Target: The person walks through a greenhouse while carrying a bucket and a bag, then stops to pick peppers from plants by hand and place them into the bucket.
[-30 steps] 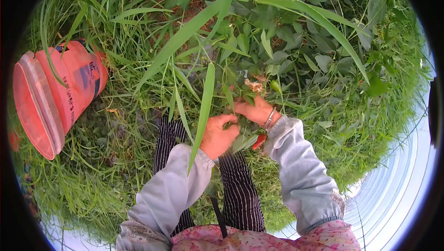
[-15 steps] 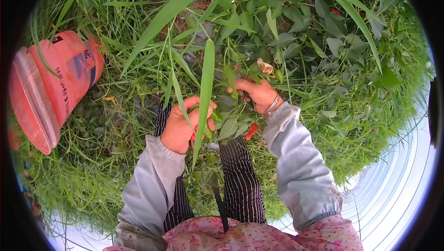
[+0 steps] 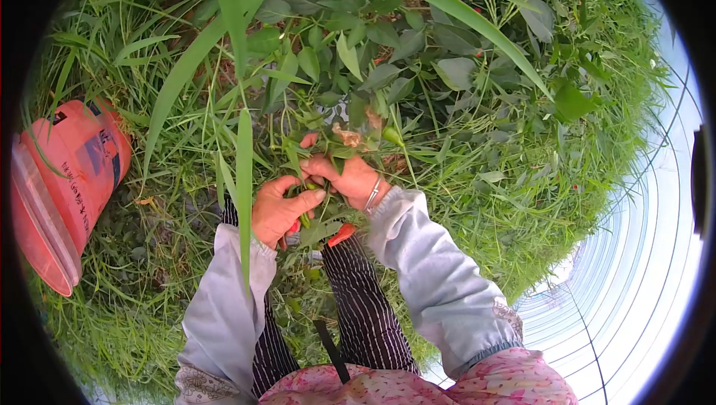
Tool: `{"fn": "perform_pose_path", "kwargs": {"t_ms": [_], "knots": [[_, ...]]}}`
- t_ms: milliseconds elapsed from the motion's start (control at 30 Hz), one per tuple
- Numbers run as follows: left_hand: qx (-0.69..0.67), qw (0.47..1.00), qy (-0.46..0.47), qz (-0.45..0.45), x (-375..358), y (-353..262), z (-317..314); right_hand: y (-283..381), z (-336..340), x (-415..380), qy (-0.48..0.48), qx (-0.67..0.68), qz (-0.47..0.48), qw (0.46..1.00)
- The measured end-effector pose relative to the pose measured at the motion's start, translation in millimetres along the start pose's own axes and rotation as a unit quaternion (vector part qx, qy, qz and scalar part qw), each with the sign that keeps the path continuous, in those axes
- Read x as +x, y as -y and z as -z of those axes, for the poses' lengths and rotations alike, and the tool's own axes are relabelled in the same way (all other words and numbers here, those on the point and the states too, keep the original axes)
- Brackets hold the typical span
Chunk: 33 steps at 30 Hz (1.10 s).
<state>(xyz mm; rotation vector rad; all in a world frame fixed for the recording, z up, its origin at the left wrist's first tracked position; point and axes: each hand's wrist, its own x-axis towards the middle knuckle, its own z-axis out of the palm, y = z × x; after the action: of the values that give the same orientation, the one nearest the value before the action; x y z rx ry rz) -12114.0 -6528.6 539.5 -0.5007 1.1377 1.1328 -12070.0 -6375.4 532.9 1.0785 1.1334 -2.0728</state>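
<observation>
Both hands meet low in a pepper plant. My left hand [image 3: 280,209] is closed around green and red peppers; a green one [image 3: 304,221] shows at its fingers and red shows under the palm. Close beside it, my right hand [image 3: 349,180], with a silver bracelet at the wrist, has its fingers bent together among the stems; what they pinch is hidden by leaves. A red pepper [image 3: 341,234] hangs just below the right hand. A dry brown leaf [image 3: 347,136] and a green pepper [image 3: 391,135] are above it.
A red bucket [image 3: 73,181] lies tilted in the grass at the left. Long grass blades [image 3: 245,189] cross in front of the left forearm. Leafy pepper plants [image 3: 455,73] fill the top, and pale plastic sheeting [image 3: 604,308] curves along the right.
The view has shifted, so the plants and bucket sit farther left and the bucket lower. My hands have come together, the right one now right beside the left.
</observation>
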Motion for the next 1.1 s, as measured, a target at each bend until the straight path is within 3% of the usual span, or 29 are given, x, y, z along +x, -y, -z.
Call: {"fn": "perform_pose_path", "kwargs": {"t_ms": [133, 233, 333, 367, 400, 433, 467, 533, 600, 667, 733, 833, 933, 967, 1033, 1100], "knots": [[0.011, 0.998, -0.036, -0.042, -2.0, 0.5, -7.8, -0.9, -8.0, 2.1, -0.011, 0.028, 0.012, 0.999], [-0.039, 0.998, -0.049, -0.016, -4.8, 4.8, -2.5, 4.4, -11.6, -1.4, -0.038, 0.057, -0.014, 0.998], [-0.053, 0.993, -0.081, -0.061, -16.3, 14.3, -1.9, -18.2, -2.1, 14.5, -0.101, 0.025, 0.039, 0.994], [-0.043, 0.993, -0.086, -0.074, -23.8, 12.9, -2.1, -29.6, 0.7, 22.0, -0.108, -0.024, 0.096, 0.989], [-0.033, 0.991, -0.092, -0.087, -31.4, 9.1, -2.0, -40.8, 6.3, 25.4, -0.125, -0.211, 0.080, 0.966], [0.008, 0.994, -0.077, -0.071, -41.9, 0.8, -1.6, -38.7, 4.7, 22.8, -0.139, -0.390, 0.058, 0.908], [0.013, 0.995, -0.049, -0.085, -51.4, -3.1, -2.0, -39.5, 3.5, 22.3, -0.145, -0.555, 0.032, 0.819], [0.025, 0.993, 0.007, -0.112, -68.3, -7.7, -3.8, -88.7, 26.2, 42.5, -0.056, -0.721, 0.045, 0.689], [0.053, 0.995, -0.015, -0.085, -73.2, -8.2, -3.1, -42.8, 2.6, 21.3, -0.117, -0.556, -0.029, 0.823], [0.081, 0.992, -0.052, -0.080, -67.5, -2.3, 6.0, -40.2, -11.0, 6.6, -0.176, -0.619, 0.061, 0.763], [0.128, 0.990, -0.019, -0.047, -70.0, -9.7, 10.8, -28.5, -26.4, -23.4, -0.272, -0.573, 0.226, 0.739], [0.231, 0.971, 0.056, -0.032, -74.5, -7.6, 16.9, -3.1, -41.9, -69.6, -0.237, -0.507, 0.267, 0.785], [0.291, 0.947, 0.132, -0.036, -83.3, -6.9, 7.1, -4.8, -53.6, -89.7, -0.109, -0.436, 0.356, 0.819], [0.236, 0.954, 0.167, -0.084, -82.3, 1.7, 7.8, -7.8, -52.0, -92.3, -0.039, -0.414, 0.279, 0.865], [0.193, 0.960, 0.190, -0.071, -82.2, 2.2, -0.3, -19.4, -47.9, -92.6, 0.104, -0.352, 0.119, 0.923], [0.167, 0.966, 0.195, -0.024, -84.7, -2.7, -1.3, -26.1, -41.6, -98.7, 0.082, -0.392, 0.131, 0.907]]}}
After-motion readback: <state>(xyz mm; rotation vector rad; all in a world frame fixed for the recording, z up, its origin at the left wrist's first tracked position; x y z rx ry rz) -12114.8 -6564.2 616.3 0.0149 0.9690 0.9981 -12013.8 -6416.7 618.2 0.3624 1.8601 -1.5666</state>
